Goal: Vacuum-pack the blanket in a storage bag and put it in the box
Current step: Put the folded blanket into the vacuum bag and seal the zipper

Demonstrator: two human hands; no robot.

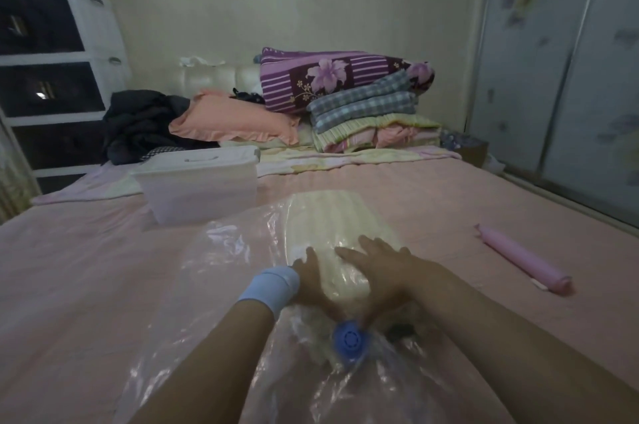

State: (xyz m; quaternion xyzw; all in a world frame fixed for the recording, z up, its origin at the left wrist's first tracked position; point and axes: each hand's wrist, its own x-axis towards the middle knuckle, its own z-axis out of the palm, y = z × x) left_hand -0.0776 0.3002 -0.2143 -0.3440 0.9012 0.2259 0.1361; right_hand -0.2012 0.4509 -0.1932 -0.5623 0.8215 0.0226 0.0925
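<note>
I had both hands on the folded cream blanket (345, 226), which lay inside the clear storage bag (221, 250) on the bed (69, 268). My left hand (311, 273) lay against its near left edge and my right hand (380, 268) flat on top, neither grip closed round anything, fingers spread to press air, I judged, toward the blue valve (350, 340) just below my wrists. The lidded white box (200, 188) stood just beyond the bag, and the pink tube (522, 261), probably the pump, lay well apart to the right, both seemingly kept handy for later.
</note>
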